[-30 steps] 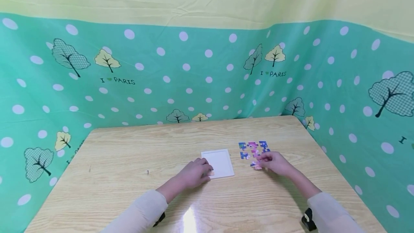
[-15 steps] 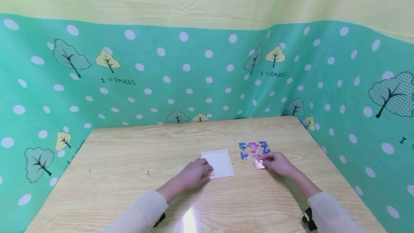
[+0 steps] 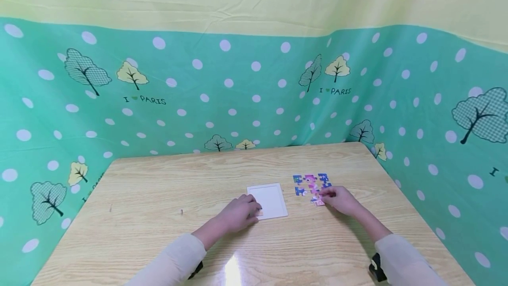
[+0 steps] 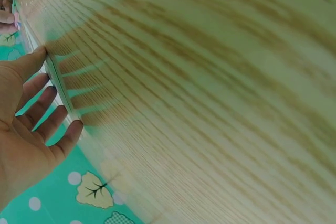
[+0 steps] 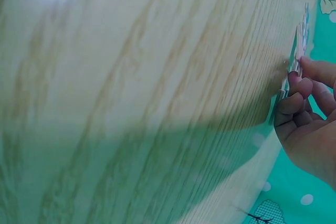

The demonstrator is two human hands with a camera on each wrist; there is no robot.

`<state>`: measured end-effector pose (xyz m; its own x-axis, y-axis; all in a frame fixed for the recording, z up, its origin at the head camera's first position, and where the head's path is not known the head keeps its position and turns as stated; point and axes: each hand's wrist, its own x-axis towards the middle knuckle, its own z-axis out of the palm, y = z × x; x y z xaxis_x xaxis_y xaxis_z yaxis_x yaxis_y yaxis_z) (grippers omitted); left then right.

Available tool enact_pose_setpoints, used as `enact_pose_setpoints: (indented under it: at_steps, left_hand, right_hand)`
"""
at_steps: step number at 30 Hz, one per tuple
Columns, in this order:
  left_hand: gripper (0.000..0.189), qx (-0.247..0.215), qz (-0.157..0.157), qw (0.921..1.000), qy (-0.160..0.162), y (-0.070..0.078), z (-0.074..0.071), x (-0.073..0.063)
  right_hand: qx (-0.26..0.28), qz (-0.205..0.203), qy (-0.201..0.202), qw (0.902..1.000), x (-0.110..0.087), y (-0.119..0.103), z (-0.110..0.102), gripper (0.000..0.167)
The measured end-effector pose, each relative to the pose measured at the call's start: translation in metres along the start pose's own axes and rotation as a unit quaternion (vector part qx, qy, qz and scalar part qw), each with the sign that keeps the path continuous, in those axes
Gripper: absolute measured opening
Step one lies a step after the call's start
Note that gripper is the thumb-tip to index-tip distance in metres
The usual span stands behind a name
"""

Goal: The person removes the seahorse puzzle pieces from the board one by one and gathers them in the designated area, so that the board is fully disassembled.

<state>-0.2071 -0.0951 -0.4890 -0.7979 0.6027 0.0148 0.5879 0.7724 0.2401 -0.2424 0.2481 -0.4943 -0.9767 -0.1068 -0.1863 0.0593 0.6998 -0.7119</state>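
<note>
My left hand [image 3: 237,213] rests on the left front corner of a shallow white puzzle tray [image 3: 273,200]. In the left wrist view its spread fingers [image 4: 51,116] and thumb touch along the tray's edge. A jigsaw piece [image 3: 259,212] shows in that corner, partly hidden by the fingers. To the right, my right hand [image 3: 337,199] pinches a pink and white jigsaw piece [image 3: 317,200] between thumb and fingertips. It is at the near side of several blue and pink jigsaw pieces [image 3: 309,179], partly fitted together. The right wrist view shows the pinched piece nearly edge-on.
Everything lies on a wood-grain table [image 3: 158,189]. A small dark speck [image 3: 181,211] is on its left part. Green and yellow printed cloth [image 3: 190,87] hangs behind and at both sides.
The piece in my right hand has turned and shifted slightly away from me, closer to the other pieces. My left hand has stayed on the tray.
</note>
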Motion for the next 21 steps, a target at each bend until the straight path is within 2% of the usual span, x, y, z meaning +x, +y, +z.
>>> enact_pose_setpoints:
  at_steps: [12, 21]
  left_hand:
    - [0.031, -0.002, 0.0, 1.0, 0.004, 0.0, 0.0016, -0.0006]
    - [0.031, -0.001, 0.002, 1.0, 0.008, -0.0012, 0.0017, 0.0011]
  right_hand:
    - [-0.018, -0.019, 0.012, 0.9996, -0.0016, -0.0004, 0.0012, 0.03]
    - [-0.05, 0.002, 0.022, 0.9985, -0.004, -0.0075, 0.0042, 0.036]
